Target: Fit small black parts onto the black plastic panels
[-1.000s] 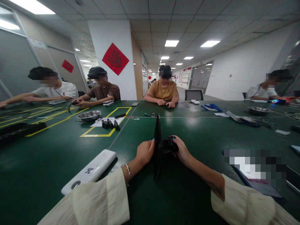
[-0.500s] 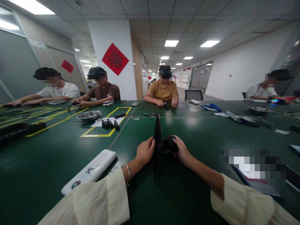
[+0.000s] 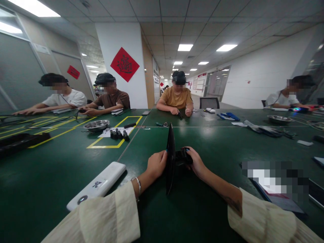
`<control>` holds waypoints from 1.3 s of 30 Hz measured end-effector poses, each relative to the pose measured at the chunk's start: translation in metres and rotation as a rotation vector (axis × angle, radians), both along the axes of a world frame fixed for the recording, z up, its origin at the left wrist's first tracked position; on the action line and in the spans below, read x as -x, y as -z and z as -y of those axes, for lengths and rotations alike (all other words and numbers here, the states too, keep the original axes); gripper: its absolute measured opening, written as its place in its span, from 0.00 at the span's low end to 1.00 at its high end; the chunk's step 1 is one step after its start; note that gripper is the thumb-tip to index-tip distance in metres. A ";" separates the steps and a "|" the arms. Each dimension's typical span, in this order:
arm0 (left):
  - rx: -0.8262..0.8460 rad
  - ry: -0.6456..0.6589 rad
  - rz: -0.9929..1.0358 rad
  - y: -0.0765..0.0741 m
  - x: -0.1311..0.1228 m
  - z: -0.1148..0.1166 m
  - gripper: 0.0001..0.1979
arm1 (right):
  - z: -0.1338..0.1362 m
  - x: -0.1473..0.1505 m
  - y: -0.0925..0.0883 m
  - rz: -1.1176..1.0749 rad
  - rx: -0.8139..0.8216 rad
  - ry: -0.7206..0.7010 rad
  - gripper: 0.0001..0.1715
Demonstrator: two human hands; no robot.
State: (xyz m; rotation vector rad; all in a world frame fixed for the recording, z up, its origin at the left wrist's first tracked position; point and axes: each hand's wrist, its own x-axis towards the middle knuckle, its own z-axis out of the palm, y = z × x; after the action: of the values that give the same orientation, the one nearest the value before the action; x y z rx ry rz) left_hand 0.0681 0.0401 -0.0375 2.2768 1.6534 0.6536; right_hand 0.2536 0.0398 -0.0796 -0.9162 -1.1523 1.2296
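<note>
A thin black panel [image 3: 170, 160] stands nearly edge-on to me in the middle, so its faces hardly show. My left hand [image 3: 157, 163] is closed on its left side, thumb near the edge. From the panel's right side juts a chunky black mount-like part [image 3: 180, 157], and my right hand [image 3: 196, 162] is closed around its outer end, with the thumb on top. The fingers behind both pieces are partly hidden. Left of my left forearm lies a white power-bank-like device [image 3: 98, 185] marked 26.
Several black cylindrical parts [image 3: 119, 134] stand on paper near a metal bowl [image 3: 96, 125]. Pliers [image 3: 161, 124] lie ahead, gloves [image 3: 262, 129] and a second bowl [image 3: 279, 119] to the right. A black tray [image 3: 24, 141] is at left. Several people sit around the green table [image 3: 215, 152].
My hands and the black panel have stayed in place. At the far left, a person's hands have shifted slightly to the right.
</note>
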 end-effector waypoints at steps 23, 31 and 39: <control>0.002 0.003 0.001 -0.003 -0.002 0.003 0.18 | -0.001 0.001 0.000 -0.009 0.013 0.011 0.18; 0.041 -0.013 -0.022 -0.006 -0.003 0.004 0.21 | -0.002 0.000 0.003 0.003 -0.002 0.007 0.18; 0.057 -0.027 0.004 -0.006 -0.003 0.004 0.17 | -0.001 0.000 0.000 0.001 0.005 0.002 0.19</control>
State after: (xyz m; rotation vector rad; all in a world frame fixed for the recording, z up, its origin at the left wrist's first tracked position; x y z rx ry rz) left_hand 0.0714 0.0358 -0.0319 2.2162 1.6825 0.6085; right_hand 0.2535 0.0405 -0.0800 -0.9215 -1.1495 1.2303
